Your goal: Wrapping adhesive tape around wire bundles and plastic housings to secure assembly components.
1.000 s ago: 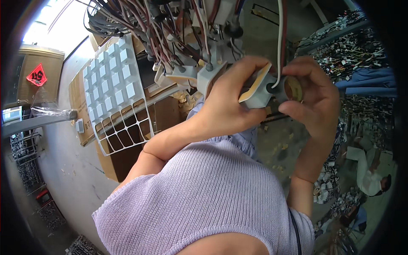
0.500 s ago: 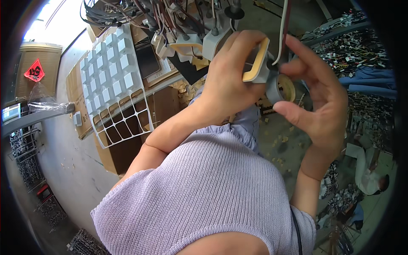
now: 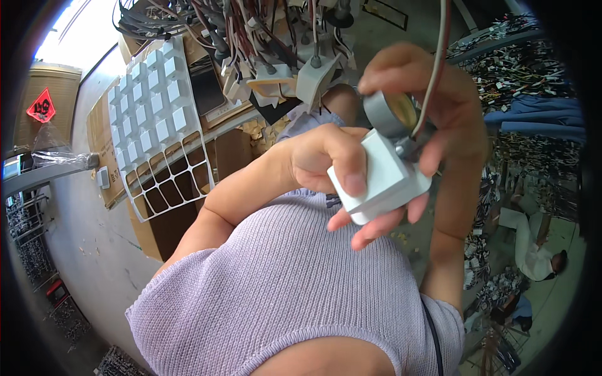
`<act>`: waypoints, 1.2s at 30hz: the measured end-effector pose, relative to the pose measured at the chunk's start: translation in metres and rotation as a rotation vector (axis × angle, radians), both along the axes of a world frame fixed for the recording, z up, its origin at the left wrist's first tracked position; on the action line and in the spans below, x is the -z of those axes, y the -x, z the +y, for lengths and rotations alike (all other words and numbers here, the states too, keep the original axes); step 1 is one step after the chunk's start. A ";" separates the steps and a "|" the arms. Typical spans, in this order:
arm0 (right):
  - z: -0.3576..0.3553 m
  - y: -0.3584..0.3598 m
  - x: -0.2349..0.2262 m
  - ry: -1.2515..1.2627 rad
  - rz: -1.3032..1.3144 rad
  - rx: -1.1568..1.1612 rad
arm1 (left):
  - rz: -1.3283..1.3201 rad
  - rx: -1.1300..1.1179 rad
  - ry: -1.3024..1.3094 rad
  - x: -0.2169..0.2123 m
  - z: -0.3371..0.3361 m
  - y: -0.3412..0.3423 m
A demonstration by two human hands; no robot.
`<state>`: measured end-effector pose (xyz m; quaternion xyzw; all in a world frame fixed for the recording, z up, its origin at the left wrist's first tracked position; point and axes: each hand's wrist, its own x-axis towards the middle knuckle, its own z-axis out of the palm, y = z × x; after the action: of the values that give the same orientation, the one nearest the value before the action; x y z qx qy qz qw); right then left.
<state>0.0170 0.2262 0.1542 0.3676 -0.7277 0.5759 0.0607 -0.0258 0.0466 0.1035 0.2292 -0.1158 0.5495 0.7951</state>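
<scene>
Two grips: your left hand (image 3: 332, 156) holds the white housing (image 3: 387, 168), likely light, rigid, best side-held; right hand (image 3: 456, 103), grey roll (image 3: 380, 114).

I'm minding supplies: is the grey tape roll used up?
Not used up: the grey tape roll shows grey wrapped around its yellowish core.

Light's pretty lopsided here. Way up and left of the left fingers (image 3: 352, 182), the window (image 3: 66, 28) is totally blown out, pure white glare. Floor (image 3: 78, 235) left of them gets a soft pale wash, but the cables (image 3: 511, 75) off to their right sit in murky shade. Right fingers (image 3: 385, 78) look smeared, and the roll (image 3: 381, 116) beside them is a bit soft too. Knit top (image 3: 301, 276) below is crisp. Fisheye bends outer edges, black rim eats the corners.
</scene>
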 end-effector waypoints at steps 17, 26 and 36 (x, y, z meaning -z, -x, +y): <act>-0.008 -0.012 -0.037 -0.601 -0.097 0.277 | 0.752 -0.546 0.268 -0.001 -0.014 0.020; -0.020 -0.024 -0.030 -0.667 -0.122 0.465 | 1.222 -1.085 0.358 0.006 -0.025 0.022; -0.065 -0.049 -0.018 0.022 -0.712 0.732 | 1.902 -1.954 0.406 0.029 -0.010 0.020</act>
<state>0.0664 0.1608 0.1726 -0.1310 -0.7781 0.6143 0.0104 -0.0455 0.0367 0.0744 0.3817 0.7552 0.5196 -0.1186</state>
